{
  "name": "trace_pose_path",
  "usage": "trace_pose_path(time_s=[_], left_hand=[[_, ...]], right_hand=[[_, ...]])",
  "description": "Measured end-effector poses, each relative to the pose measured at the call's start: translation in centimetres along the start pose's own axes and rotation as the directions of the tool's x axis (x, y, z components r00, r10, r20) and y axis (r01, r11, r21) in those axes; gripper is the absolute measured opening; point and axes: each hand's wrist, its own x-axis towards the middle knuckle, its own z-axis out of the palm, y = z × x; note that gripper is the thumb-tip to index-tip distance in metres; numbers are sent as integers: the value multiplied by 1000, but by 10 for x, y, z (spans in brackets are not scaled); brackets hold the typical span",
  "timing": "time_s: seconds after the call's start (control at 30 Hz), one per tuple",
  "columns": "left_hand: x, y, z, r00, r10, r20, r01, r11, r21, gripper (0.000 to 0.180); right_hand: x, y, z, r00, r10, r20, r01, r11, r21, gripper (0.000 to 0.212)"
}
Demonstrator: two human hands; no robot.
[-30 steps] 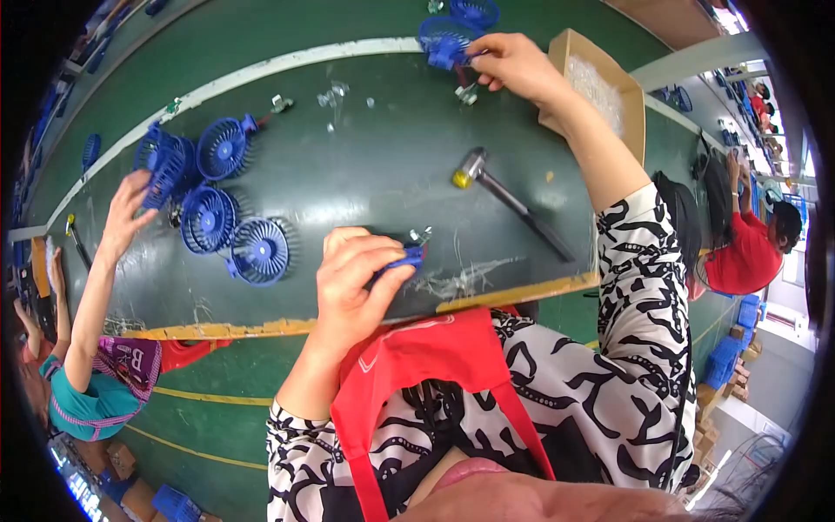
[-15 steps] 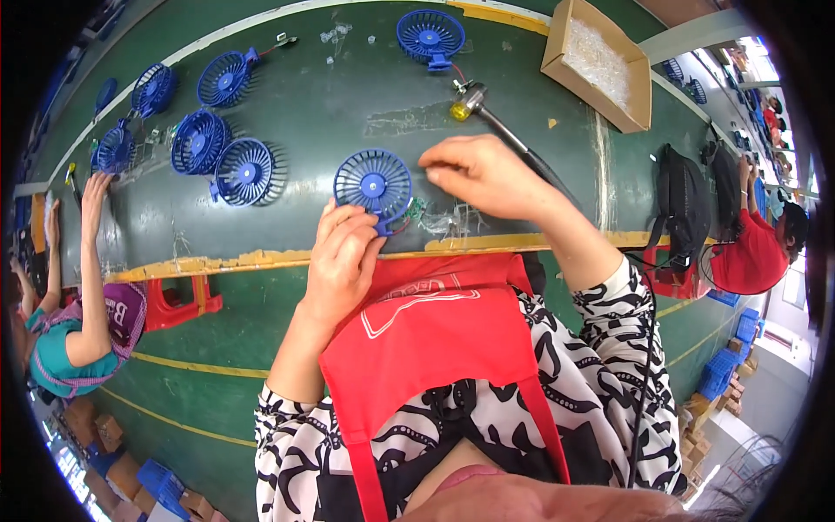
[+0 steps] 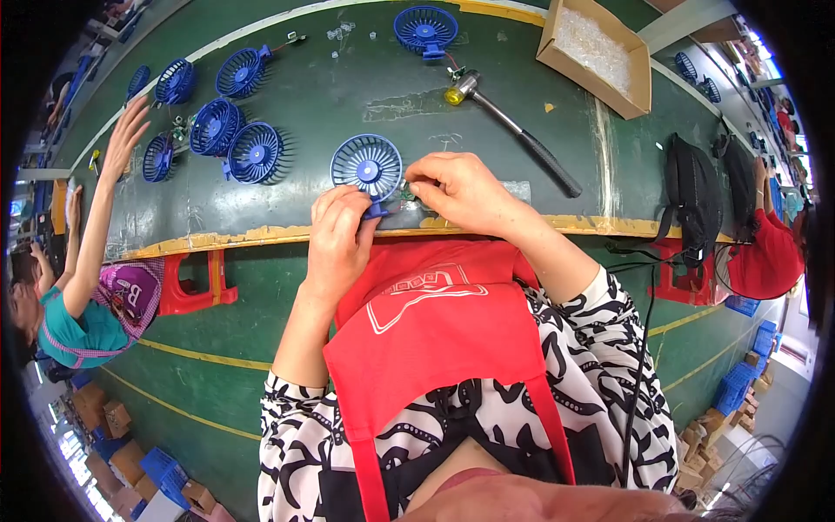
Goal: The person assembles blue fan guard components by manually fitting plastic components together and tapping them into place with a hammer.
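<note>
Blue plastic, round and ribbed, the small fan head [image 3: 367, 165] lies at the near edge of the dark green worktable [image 3: 348, 96], just ahead of the person's red apron [image 3: 435, 322]. The left hand [image 3: 337, 235] grips the fan's short blue base from below, fingers curled shut around it. The right hand [image 3: 457, 187] sits just right of the fan, thumb and fingertips pinched together on a small part at the fan's lower right edge; what that part is I cannot tell. Farther back on the table from the fan lies a black-handled mallet with a yellow and silver head [image 3: 509, 122], and beyond it an open cardboard box [image 3: 596, 56]. To the fan's left a cluster of more blue fan heads [image 3: 235, 143] rests on the table, near a neighbouring worker's raised hand [image 3: 124, 135].
</note>
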Motion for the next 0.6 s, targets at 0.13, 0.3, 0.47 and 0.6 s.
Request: trace_pose_path(time_s=[0.13,0.3,0.47,0.6], left_hand=[[1,4,5,999,28,-29,-28,1000,9,35],[5,14,8,992,43,-122,-35,997,72,35],[11,17,12,987,16,-157,6,990,140,35],[14,24,14,988,-55,-144,86,973,214,37]], right_hand=[[-9,-2,6,996,-91,18,92,995,-34,18],[-15,-5,19,975,-212,-66,201,969,-143,20],[-16,-2,23,980,-144,-134,108,964,-245,14],[-15,-17,18,997,69,-19,-68,996,60,11]])
